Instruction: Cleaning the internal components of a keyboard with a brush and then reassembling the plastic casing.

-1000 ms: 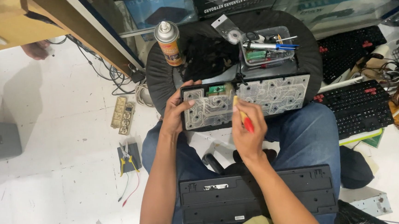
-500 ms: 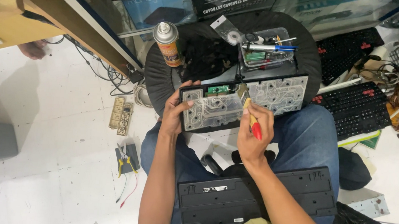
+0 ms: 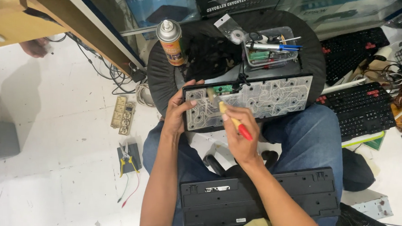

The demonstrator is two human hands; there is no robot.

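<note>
An opened keyboard base (image 3: 267, 96) with its clear circuit membrane facing up rests between a round black stool (image 3: 161, 78) and my knees. My left hand (image 3: 177, 114) grips the base's left end, thumb on the membrane. My right hand (image 3: 239, 134) holds a small brush with a yellow and red handle (image 3: 235, 123), its bristles touching the membrane near the green circuit board (image 3: 222, 88). The black keyboard cover (image 3: 256, 198) lies face down across my lap.
On the stool stand a spray can (image 3: 172, 42) and a clear tray of tools (image 3: 270, 49). Other black keyboards (image 3: 361, 109) lie on the floor to the right. Pliers (image 3: 126, 157), a power strip (image 3: 122, 115) and cables lie on the white floor to the left.
My right hand has shifted left along the membrane with the brush, from the middle of the board toward its left part. My left hand has kept its grip.
</note>
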